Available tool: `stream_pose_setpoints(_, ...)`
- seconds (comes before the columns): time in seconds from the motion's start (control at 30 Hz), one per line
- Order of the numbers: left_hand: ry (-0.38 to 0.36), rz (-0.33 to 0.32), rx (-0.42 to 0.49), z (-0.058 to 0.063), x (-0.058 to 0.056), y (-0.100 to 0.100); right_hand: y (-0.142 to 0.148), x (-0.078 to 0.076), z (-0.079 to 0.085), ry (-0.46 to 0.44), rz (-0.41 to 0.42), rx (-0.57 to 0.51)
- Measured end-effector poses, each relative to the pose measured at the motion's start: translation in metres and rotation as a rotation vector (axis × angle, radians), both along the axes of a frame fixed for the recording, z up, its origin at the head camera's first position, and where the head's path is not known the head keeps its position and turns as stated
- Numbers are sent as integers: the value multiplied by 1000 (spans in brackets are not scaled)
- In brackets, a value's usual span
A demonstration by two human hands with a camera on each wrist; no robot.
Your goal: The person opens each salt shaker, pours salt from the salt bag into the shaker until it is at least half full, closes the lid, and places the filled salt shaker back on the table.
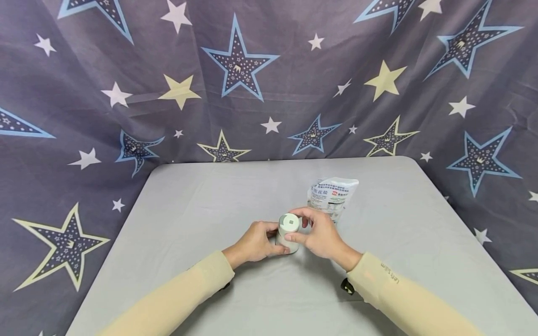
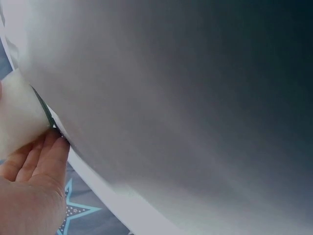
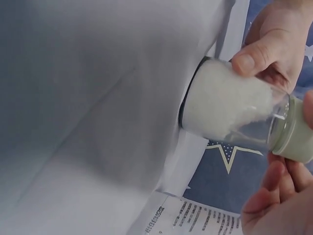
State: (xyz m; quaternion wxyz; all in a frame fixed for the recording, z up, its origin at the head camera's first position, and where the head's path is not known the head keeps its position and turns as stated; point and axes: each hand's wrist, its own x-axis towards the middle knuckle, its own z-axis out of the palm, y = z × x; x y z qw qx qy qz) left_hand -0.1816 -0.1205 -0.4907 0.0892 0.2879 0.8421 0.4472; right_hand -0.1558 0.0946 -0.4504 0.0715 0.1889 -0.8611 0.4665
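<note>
A clear jar (image 3: 225,100) holding white granules stands upright on the table in front of me, its pale green lid (image 1: 289,221) on top. With thumb and fingers, my left hand (image 1: 256,242) grips the lower part of the jar from the left. The right hand (image 1: 322,234) holds the lid from the other side, thumb in front and fingers behind. In the right wrist view, the granules lie unevenly and leave a gap under the lid. Only part of the jar and the curled left fingers (image 2: 46,156) show in the left wrist view.
Just behind the right hand stands a white printed pouch (image 1: 336,189), its lower part partly hidden by that hand. A grey cloth covers the table (image 1: 201,196). Beyond its far edge hangs a dark curtain (image 1: 294,60) with stars.
</note>
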Motion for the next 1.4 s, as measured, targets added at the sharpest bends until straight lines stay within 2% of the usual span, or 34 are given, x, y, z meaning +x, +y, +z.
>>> stream_pose_setpoints(0.27, 6, 5, -10, -1, 0, 0, -7, 5, -4, 56, -94, -14)
stream_pose_setpoints(0.5, 16, 1, -11, -1, 0, 0, -15, 12, -8, 51, -182, -71)
stream_pose_setpoints(0.7, 14, -11, 12, 1, 0, 0, -17, 14, -9, 78, -207, -60)
stream_pose_setpoints(1.0, 10, -3, 7, 0, 1, 0, -10, 11, -6, 64, -136, -32)
stream_pose_setpoints(1.2, 8, -9, 15, 1, 1, 0, -1, 3, -2, 51, -8, -41)
stream_pose_setpoints(1.4, -1, -12, 6, 0, -1, 0, 4, -3, 1, 39, 90, 10)
